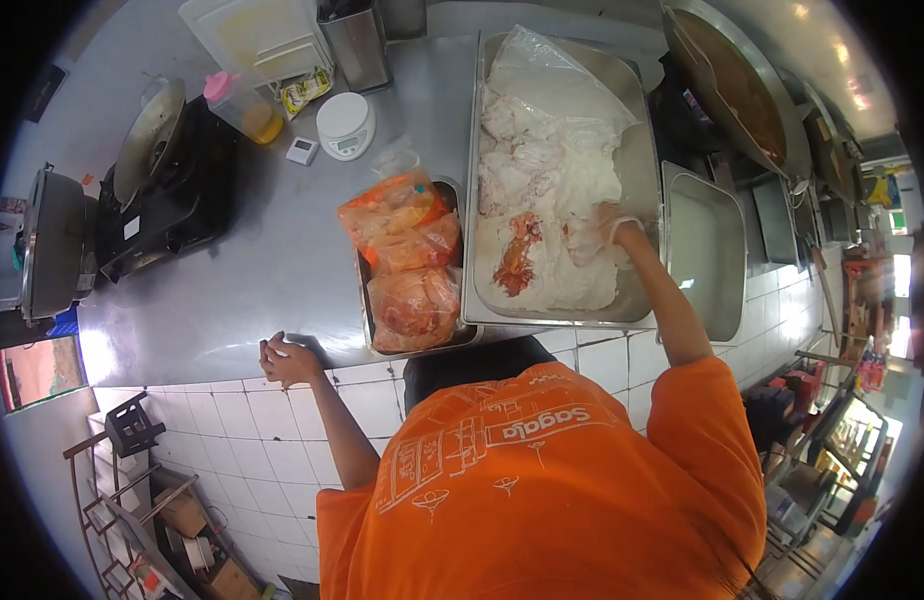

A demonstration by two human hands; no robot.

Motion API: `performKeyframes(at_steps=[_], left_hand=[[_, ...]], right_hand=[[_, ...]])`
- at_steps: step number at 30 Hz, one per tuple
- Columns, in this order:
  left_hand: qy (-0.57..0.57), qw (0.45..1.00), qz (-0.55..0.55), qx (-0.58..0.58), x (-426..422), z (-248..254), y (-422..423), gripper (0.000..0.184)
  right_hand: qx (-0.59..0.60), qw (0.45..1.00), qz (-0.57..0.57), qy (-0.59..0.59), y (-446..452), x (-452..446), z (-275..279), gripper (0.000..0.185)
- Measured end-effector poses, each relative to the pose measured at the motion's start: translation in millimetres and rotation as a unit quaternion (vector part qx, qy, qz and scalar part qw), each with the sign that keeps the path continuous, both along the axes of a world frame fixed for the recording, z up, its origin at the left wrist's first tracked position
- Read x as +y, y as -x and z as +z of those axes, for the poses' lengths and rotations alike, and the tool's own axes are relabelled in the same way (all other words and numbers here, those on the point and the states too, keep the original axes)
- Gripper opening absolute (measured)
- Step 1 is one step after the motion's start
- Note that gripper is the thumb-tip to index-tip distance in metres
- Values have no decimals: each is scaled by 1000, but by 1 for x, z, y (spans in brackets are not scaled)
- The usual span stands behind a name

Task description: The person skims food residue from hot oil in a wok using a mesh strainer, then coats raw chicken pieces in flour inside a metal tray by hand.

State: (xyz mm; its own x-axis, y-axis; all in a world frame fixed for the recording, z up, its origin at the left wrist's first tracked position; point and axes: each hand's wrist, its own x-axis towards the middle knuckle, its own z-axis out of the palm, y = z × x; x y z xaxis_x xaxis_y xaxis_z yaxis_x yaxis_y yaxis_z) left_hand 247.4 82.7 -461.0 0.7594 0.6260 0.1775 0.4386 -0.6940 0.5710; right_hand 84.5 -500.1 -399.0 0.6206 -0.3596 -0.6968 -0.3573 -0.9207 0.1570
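Note:
My right hand (594,236), in a clear plastic glove, is down in the white flour (582,285) of a large steel tray (637,300). Flour coats its fingers, and whether they grip anything does not show. To its left lies a raw, reddish piece of meat (519,255), partly dusted. Several floured pieces (522,170) lie farther back, near a clear plastic bag (552,80). At the counter's front edge, my left hand (290,361) rests with its fingers loosely bent and apart, holding nothing. Bags of raw meat (414,300) fill a smaller steel pan between the hands.
A white kitchen scale (345,125), a small timer (302,151) and a pink-topped bottle (244,108) stand behind on the steel counter (212,310). A black stove (172,200) with a pan is at left. On the right are a tray of pale liquid (707,250) and a large wok (737,80).

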Motion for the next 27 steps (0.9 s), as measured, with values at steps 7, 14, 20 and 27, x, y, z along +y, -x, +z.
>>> performKeyframes(at_steps=[7,14,20,27], left_hand=[[15,1000,9,4,-1,2,0,40],[-2,1000,18,20,-1,3,0,41],[-13,1000,22,18,1,-2,-3,41],[-27,999,14,21,0,-2,-2,38]], right_hand=[[-167,979,106,56,-24,59,41,38],[-76,994,48,-56,-29,25,26,41],[-222,967,-8,-125,-3,20,-13,51],[-449,893,-7,23,4,30,-56,39]])
